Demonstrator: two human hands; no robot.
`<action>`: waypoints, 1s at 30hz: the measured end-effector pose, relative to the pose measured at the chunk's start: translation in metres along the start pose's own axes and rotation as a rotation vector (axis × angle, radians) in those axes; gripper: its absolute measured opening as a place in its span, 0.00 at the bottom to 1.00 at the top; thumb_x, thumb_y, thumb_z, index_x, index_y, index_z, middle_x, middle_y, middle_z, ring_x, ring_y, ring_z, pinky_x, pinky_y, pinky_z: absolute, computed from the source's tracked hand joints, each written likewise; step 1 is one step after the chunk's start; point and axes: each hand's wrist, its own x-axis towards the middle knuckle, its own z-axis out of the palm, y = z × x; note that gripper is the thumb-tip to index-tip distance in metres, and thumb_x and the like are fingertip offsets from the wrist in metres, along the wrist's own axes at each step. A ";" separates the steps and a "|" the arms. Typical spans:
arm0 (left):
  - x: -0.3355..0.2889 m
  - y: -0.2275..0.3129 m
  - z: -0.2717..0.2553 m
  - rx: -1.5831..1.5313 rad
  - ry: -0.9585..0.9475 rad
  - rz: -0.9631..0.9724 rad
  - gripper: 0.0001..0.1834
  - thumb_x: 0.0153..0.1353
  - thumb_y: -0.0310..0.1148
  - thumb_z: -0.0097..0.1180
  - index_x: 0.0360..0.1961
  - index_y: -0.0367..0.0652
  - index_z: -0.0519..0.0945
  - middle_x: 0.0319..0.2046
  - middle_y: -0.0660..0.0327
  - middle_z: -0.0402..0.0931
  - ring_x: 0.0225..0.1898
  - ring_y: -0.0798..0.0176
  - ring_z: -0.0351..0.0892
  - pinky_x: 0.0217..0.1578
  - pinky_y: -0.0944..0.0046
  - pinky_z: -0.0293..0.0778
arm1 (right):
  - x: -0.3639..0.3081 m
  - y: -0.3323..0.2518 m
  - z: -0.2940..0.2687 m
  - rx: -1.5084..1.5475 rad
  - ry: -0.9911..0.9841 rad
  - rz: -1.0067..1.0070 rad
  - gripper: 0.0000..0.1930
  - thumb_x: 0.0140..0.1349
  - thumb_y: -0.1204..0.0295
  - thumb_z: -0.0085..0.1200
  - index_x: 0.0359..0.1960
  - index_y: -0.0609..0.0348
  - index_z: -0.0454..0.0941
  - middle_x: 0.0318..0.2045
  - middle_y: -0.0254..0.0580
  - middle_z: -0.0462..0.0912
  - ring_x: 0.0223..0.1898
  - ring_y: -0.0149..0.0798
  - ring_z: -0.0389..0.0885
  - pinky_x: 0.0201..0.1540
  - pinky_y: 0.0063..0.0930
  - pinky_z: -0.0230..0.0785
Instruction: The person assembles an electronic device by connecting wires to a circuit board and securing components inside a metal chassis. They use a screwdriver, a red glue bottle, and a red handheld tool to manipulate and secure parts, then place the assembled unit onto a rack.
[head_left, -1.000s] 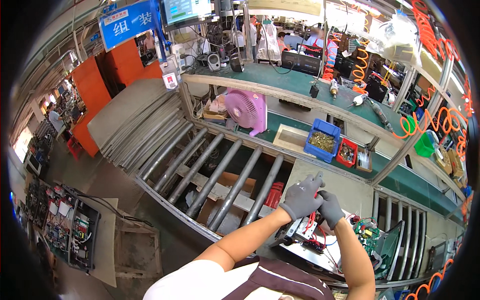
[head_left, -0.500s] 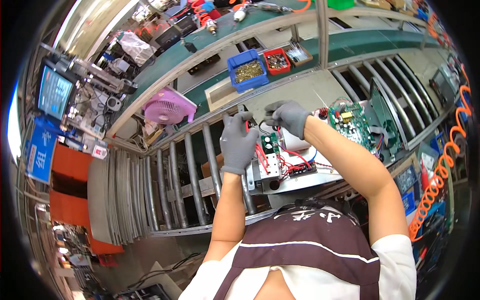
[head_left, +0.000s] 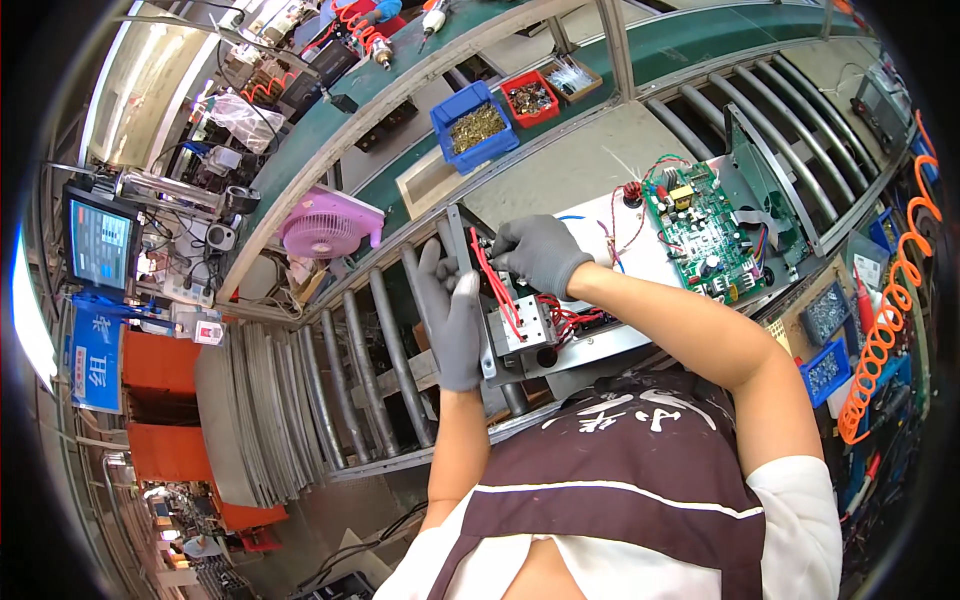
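Note:
Grey gloves cover both hands. My left hand (head_left: pixel 452 325) is upright at the outer side of a metal end panel (head_left: pixel 459 232), its fingers stretched out and its thumb apart. On the inner side, my right hand (head_left: pixel 548 255) has its fingers bent together close to the panel and the red wires (head_left: pixel 488 268); what they pinch is hidden. These wires run down to a silver block (head_left: pixel 524 325) at the near left corner of an open metal chassis. A green circuit board (head_left: pixel 704 232) with many parts sits on the chassis's right side.
Metal rollers (head_left: pixel 370 330) lie under and left of the chassis. Beyond are a blue bin (head_left: pixel 474 130) of brass-coloured parts, a red bin (head_left: pixel 530 98) and a pink fan (head_left: pixel 325 228). Flat grey sheets (head_left: pixel 265 410) stand at left; an orange coiled hose (head_left: pixel 880 370) hangs at right.
My right hand has come down and left to the panel's inner side. My left hand has turned on edge and moved to the outer side. The whole view has shifted.

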 end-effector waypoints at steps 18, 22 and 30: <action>-0.074 0.010 0.021 0.245 0.318 0.272 0.35 0.52 0.27 0.52 0.62 0.34 0.55 0.52 0.54 0.61 0.54 0.60 0.62 0.57 0.61 0.56 | 0.015 -0.009 -0.045 -0.326 -0.050 -0.148 0.11 0.50 0.63 0.56 0.29 0.56 0.82 0.28 0.45 0.80 0.33 0.45 0.77 0.41 0.37 0.68; -0.066 -0.013 0.025 0.509 0.452 0.498 0.30 0.52 0.28 0.56 0.56 0.32 0.61 0.49 0.54 0.66 0.50 0.58 0.66 0.53 0.60 0.62 | -0.015 -0.005 -0.065 -0.056 0.080 -0.109 0.12 0.49 0.61 0.58 0.28 0.57 0.81 0.32 0.44 0.80 0.39 0.45 0.75 0.42 0.35 0.67; -0.067 -0.017 0.041 0.466 0.455 0.603 0.28 0.54 0.28 0.55 0.54 0.31 0.62 0.49 0.52 0.65 0.51 0.56 0.66 0.53 0.59 0.62 | -0.210 0.030 -0.175 -0.438 1.239 -0.423 0.09 0.52 0.77 0.53 0.36 0.57 0.76 0.30 0.39 0.76 0.29 0.36 0.73 0.32 0.25 0.65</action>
